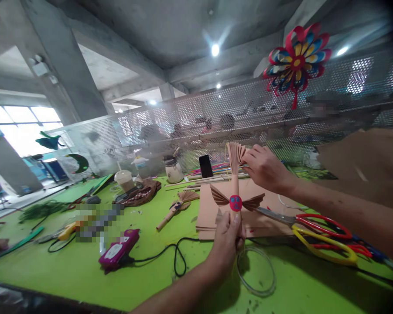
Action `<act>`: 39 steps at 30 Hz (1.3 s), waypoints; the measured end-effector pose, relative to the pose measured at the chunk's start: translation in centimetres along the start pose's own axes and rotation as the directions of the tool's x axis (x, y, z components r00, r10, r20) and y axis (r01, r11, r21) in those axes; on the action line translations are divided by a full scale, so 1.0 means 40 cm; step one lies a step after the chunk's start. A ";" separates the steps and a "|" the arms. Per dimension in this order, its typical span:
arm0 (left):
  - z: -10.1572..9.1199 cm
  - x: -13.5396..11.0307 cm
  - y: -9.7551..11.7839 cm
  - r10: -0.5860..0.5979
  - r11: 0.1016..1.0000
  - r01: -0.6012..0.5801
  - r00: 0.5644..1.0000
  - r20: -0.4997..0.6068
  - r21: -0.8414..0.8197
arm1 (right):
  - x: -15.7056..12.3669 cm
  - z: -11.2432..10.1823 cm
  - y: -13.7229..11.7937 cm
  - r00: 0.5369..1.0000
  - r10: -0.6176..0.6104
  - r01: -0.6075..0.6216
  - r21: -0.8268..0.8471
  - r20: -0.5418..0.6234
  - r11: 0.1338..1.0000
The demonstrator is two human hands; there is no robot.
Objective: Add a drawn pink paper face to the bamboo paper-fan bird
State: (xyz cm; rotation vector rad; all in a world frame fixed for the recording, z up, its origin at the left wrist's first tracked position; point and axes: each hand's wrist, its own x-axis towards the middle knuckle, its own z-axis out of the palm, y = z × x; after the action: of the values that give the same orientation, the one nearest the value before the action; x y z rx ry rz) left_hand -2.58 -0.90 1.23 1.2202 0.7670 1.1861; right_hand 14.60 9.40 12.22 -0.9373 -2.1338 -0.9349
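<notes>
A brown paper figure (pixel 235 183) stands upright in front of me, made of a rolled tube with a red disc with blue marks (pixel 235 203), two pleated side wings and a pleated fan on top. My left hand (pixel 227 233) is closed around the lower end of the tube. Up at the fan (pixel 236 156), my right hand (pixel 264 168) pinches its right edge with bent fingers. Behind the figure lies a stack of brown card sheets (pixel 212 218). A similar paper figure (pixel 176 207) rests on the table to the left.
Scissors with red and yellow handles (pixel 325 244) lie at right, near a clear tape ring (pixel 271 285). A purple glue gun (pixel 119 250) with a black cord sits left. Further back are a phone (pixel 205 166), a jar (pixel 173 170) and a drink cup (pixel 124 179). A perforated screen (pixel 189 126) borders the green table.
</notes>
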 end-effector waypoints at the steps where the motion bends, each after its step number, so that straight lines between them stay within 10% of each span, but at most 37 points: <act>1: 0.000 -0.001 0.000 0.007 1.000 -0.007 1.000 0.003 0.015 | -0.002 -0.001 0.003 1.000 -0.015 0.015 -0.012 -0.007 1.000; 23: -0.009 0.008 -0.003 -0.085 0.985 0.077 0.995 -0.043 -0.157 | 0.013 -0.080 0.050 0.886 -0.457 0.460 -0.021 0.076 0.888; 39: -0.009 0.013 -0.004 -0.071 0.990 0.054 0.989 -0.130 -0.132 | -0.036 -0.054 -0.002 0.932 -0.351 0.342 0.107 0.088 0.934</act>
State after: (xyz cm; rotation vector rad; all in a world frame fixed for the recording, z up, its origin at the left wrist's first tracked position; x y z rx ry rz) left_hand -2.76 -0.30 1.08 1.0113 0.8107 1.2557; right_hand 15.87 7.16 12.32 -0.5836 -2.4624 -0.9620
